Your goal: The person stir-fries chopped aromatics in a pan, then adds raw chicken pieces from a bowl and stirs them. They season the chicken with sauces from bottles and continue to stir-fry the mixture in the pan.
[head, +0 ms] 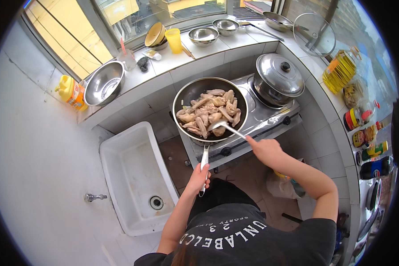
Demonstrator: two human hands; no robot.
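A dark frying pan (189, 89) with a pale rim rests over the left burner of a two-burner gas stove (249, 124). Pale chicken wing pieces (212, 108) are heaped inside it. My left hand (199, 178) is wrapped around the pan handle (204, 158), close to my body. In my right hand (266, 151) is the handle of a metal spatula (221, 124). Its blade lies among the chicken at the near right side of the pan. My right fingers hide the end of the spatula handle.
A lidded steel pot (279, 81) occupies the right burner. The white sink (136, 186) is at my left, beside a wall tap (95, 197). Steel bowls (203, 36) and a yellow cup (174, 40) line the back ledge. An oil jug (339, 71) and several bottles stand along the right ledge.
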